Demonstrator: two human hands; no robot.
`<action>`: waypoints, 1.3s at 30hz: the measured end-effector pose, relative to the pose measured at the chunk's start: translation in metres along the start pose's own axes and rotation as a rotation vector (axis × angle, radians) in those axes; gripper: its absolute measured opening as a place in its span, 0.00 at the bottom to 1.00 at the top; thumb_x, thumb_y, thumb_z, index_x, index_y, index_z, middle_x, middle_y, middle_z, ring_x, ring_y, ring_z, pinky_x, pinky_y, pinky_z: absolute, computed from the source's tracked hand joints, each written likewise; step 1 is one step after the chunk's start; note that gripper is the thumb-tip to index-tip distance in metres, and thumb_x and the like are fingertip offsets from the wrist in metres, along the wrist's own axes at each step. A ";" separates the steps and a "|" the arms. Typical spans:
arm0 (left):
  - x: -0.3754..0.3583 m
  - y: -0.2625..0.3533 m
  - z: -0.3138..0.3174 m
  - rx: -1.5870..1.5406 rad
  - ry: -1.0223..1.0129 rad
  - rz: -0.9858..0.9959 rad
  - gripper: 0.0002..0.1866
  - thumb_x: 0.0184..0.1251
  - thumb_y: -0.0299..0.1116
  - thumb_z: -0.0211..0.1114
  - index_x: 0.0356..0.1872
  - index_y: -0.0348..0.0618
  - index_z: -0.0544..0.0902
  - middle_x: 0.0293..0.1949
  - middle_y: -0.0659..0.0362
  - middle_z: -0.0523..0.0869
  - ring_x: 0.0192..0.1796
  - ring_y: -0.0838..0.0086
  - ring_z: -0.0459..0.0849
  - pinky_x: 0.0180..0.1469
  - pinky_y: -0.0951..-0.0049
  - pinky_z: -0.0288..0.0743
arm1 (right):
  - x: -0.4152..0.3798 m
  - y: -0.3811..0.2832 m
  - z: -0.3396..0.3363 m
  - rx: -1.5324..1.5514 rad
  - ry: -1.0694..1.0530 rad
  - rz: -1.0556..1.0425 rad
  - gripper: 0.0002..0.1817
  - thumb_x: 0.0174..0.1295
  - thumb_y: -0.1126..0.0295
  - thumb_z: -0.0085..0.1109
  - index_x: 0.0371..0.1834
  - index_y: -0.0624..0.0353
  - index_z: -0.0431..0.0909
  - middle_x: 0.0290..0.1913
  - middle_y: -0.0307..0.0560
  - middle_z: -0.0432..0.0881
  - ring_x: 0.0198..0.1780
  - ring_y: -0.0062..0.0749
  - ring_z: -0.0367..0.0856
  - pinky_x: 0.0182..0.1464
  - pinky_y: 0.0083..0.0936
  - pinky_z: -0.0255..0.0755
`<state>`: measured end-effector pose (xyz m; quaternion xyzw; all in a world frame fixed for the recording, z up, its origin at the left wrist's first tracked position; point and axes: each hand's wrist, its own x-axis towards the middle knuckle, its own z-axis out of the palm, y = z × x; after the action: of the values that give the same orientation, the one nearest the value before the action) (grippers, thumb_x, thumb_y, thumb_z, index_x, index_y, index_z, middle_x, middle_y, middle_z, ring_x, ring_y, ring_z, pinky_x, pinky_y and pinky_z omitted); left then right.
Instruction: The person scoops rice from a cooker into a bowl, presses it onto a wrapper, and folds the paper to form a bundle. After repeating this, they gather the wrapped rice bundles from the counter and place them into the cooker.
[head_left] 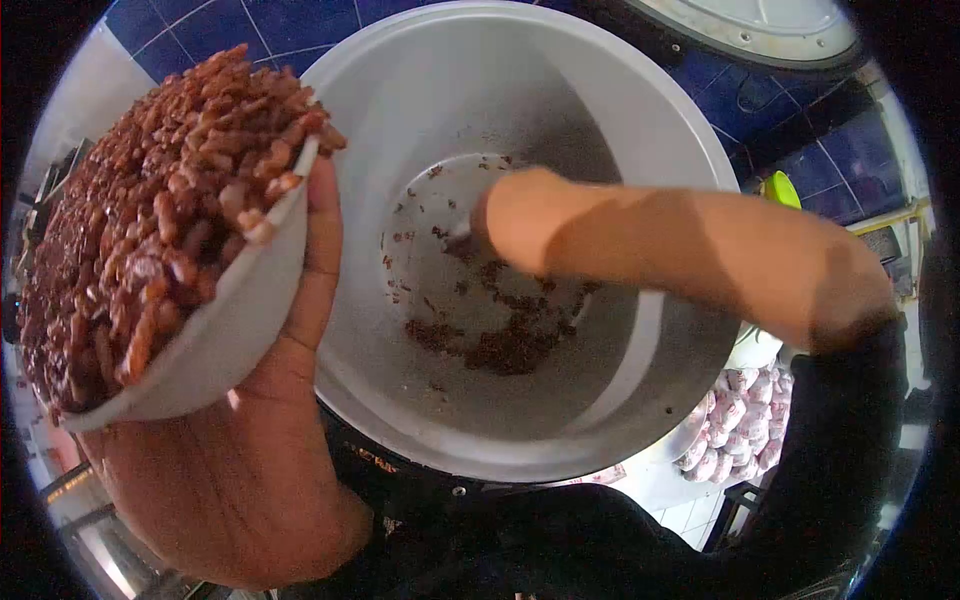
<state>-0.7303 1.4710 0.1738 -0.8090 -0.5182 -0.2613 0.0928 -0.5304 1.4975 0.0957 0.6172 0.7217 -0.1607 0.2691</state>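
Note:
My left hand [270, 460] is closed under and around a white bowl [255, 300], tilted toward me. Heaped above its rim are moist reddish-brown small pieces [150, 230], which I cannot name for certain. Beside the bowl stands a large, deep metal pot [450, 90]. My right arm reaches across its rim, and my right hand [515, 215] is down inside, near the bottom. The fingers there are mostly hidden behind the wrist and blurred. Scattered brown bits [510, 340] cling to the pot's floor, thickest on the near side.
A round metal lid [755, 20] is at the upper right. Several pale wrapped bundles [740, 425] lie right of the pot, near a bright green object [782, 190]. Dark blue tiles [290, 25] show behind the pot.

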 end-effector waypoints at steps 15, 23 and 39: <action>0.001 0.004 -0.022 0.486 -0.112 0.234 0.24 0.66 0.27 0.54 0.62 0.65 0.73 0.61 0.55 0.75 0.62 0.69 0.74 0.66 0.66 0.67 | 0.015 0.064 0.026 -0.296 -0.262 -0.094 0.10 0.43 0.68 0.64 0.30 0.56 0.85 0.31 0.50 0.84 0.33 0.43 0.84 0.33 0.37 0.75; 0.002 0.002 -0.014 0.478 -0.121 0.272 0.22 0.66 0.27 0.54 0.60 0.62 0.75 0.61 0.55 0.75 0.62 0.71 0.74 0.66 0.65 0.68 | 0.018 0.009 0.028 0.152 -0.614 -0.145 0.12 0.55 0.66 0.58 0.34 0.63 0.83 0.35 0.51 0.84 0.34 0.41 0.82 0.38 0.37 0.76; 0.002 0.002 -0.020 0.552 -0.074 0.333 0.23 0.64 0.24 0.53 0.59 0.59 0.76 0.60 0.58 0.76 0.61 0.70 0.76 0.64 0.67 0.71 | 0.037 -0.010 0.020 0.141 -0.620 -0.122 0.19 0.65 0.58 0.50 0.45 0.63 0.81 0.47 0.52 0.82 0.34 0.41 0.84 0.40 0.38 0.76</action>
<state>-0.7342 1.4629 0.1920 -0.8358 -0.4332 -0.0626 0.3314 -0.5400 1.5140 0.0569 0.5115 0.6282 -0.4065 0.4225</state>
